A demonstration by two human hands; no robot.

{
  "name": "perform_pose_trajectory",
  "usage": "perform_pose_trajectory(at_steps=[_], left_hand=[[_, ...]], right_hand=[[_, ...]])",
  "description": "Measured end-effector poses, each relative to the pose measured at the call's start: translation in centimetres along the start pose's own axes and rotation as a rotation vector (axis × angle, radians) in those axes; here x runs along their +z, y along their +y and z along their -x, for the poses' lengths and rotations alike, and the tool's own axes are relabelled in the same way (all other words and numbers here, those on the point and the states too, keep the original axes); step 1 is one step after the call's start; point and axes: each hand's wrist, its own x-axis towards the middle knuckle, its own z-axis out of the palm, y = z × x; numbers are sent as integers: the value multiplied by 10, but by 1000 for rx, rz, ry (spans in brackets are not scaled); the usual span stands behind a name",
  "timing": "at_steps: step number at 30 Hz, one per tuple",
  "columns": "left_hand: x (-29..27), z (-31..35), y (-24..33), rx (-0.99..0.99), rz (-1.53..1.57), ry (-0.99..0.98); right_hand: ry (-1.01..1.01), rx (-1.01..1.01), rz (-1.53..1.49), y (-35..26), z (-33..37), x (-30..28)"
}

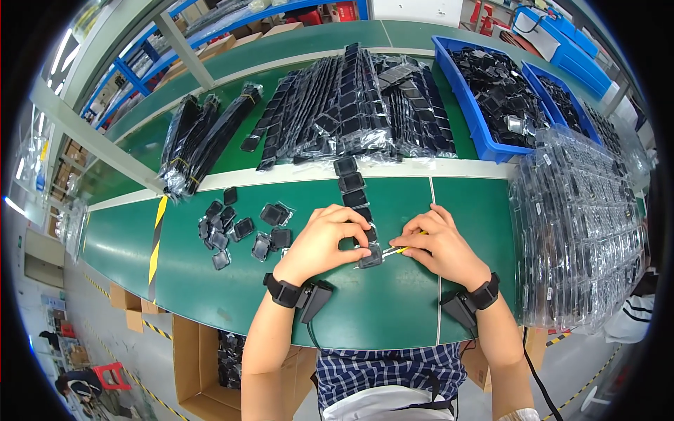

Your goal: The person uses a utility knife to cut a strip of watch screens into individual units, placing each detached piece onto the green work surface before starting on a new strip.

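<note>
- A person [81, 386] and a red stool [112, 376] show small at the far left, bent by the lens; what the person does I can't make out.
- Below my bench, a carton [188, 354] holds dark pieces in shadow—the bench edge hides part of it.
- Striped tape [159, 235] crosses the left of the green bench [123, 242]; wrapped bundles [217, 137] lie slanted on the raised ledge behind.
- Loose squares [243, 228], dark and glossy, lie scattered left of my hands, some overlapping.
- My left hand [324, 237] comes in from the lower edge, fingers curled, thumb and fingertips pinching the near end of the strip [352, 184].
- The strip runs from the front of the big pile [337, 105] down to between my hands; my fingers cover some of its side.
- My right hand [439, 245] is bent inward, pinching a yellow-handled tool [401, 250], its metal tip at the strip's last square—the grip hides much of the handle, so I can't tell its kind.
- Blue bins [502, 152] full of dark pieces stand behind, the farther one partly covered.
- Clear trays [583, 238] are stacked at the right, their glare blurring what's inside.
</note>
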Motion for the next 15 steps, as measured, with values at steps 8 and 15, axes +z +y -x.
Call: perform_pose_trajectory(at_steps=[8,15], left_hand=[[3,-4,-6,-45,48,-14],[3,-5,-9,-30,37,-35]], right_hand=[[57,-1,24,-1,-5,12],[-14,7,18,3,-8,3]])
